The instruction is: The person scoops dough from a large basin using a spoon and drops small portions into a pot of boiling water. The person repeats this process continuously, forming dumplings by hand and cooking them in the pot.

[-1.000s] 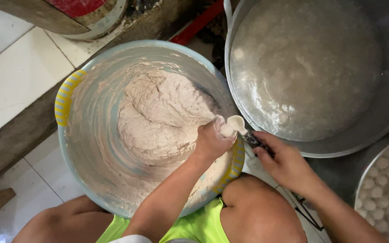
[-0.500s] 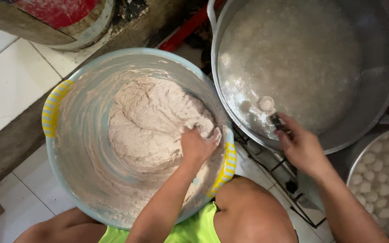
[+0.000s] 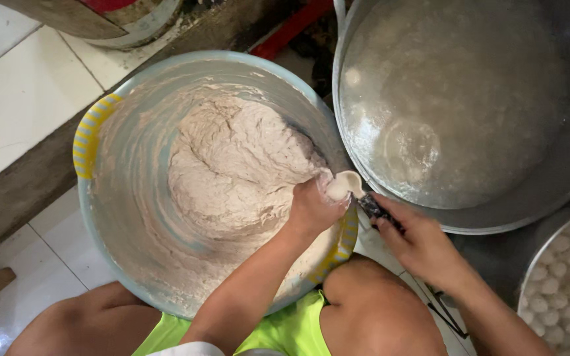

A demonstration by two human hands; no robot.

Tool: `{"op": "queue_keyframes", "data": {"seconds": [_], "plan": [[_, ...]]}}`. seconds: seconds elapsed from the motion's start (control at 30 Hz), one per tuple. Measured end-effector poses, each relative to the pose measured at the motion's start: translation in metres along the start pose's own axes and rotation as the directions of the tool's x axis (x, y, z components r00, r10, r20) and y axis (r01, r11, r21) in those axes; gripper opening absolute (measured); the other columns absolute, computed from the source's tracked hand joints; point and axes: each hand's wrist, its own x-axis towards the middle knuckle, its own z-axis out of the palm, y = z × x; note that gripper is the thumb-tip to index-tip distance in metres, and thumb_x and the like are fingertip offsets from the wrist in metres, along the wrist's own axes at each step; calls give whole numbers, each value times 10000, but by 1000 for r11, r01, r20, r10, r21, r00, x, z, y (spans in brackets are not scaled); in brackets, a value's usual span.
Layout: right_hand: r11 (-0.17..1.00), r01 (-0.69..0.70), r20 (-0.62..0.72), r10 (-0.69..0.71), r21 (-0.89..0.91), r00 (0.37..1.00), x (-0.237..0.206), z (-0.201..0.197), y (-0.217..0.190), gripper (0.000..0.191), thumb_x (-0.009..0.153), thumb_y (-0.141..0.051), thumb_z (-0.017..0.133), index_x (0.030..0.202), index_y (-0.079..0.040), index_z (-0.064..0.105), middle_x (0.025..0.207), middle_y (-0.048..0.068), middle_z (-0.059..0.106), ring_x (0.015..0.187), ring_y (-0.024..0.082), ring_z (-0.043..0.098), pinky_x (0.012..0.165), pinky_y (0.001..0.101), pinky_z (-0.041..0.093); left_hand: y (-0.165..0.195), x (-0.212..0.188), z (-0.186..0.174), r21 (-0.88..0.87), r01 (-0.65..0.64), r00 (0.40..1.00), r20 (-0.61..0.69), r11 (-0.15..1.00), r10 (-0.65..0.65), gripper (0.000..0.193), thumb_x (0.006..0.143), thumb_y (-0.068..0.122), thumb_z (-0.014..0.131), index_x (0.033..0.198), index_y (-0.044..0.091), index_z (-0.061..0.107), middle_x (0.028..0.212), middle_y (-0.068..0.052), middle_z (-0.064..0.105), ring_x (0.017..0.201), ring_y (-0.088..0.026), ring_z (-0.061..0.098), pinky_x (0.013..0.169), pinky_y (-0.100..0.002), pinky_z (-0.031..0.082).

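At the near right rim of the large plastic basin (image 3: 94, 142), the left hand (image 3: 311, 211) is closed into a fist around a lump of pale dough (image 3: 239, 165), squeezing a ball out at its top. Touching that ball is a spoon (image 3: 348, 184), gripped by its dark handle in the closed right hand (image 3: 420, 247). Just right stands a wide metal pot (image 3: 463, 221) of cloudy water.

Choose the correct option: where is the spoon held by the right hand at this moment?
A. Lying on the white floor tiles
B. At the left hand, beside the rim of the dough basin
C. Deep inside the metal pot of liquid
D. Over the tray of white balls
B: the spoon, gripped by the right hand, meets the left hand at the rim of the dough basin, outside the metal pot.
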Motion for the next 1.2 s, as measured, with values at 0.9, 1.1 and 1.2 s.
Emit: {"op": "queue_keyframes", "data": {"seconds": [0.9,1.1,1.2], "plan": [[965,-246,-448,180,-92,876,142,-59,92,430,919,-177,713,1313,-33,620,1040,152,731,866,244,721,752,372,557,-91,28,-23,312,210,957,129,927,-260,616,810,477,772,1110,-44,638,1014,-285,694,962,-448,667,860,-484,539],[964,-191,-453,90,-185,887,125,-69,64,404,998,-160,664,1369,-15,599,1068,178,719,875,272,710,766,390,542,-77,21,0,-409,228,949,296,883,-107,297,864,277,715,1073,79,638,1024,-150,681,1031,-347,653,860,-432,541],[978,-192,-380,149,-77,913,92,-60,36,361,1052,-152,598,1382,-7,588,989,152,694,802,226,660,703,373,514,-54,21,-5,226,-109,988,129,968,81,133,855,172,743,932,78,689,893,-145,720,860,-361,676,798,-444,545]]}}
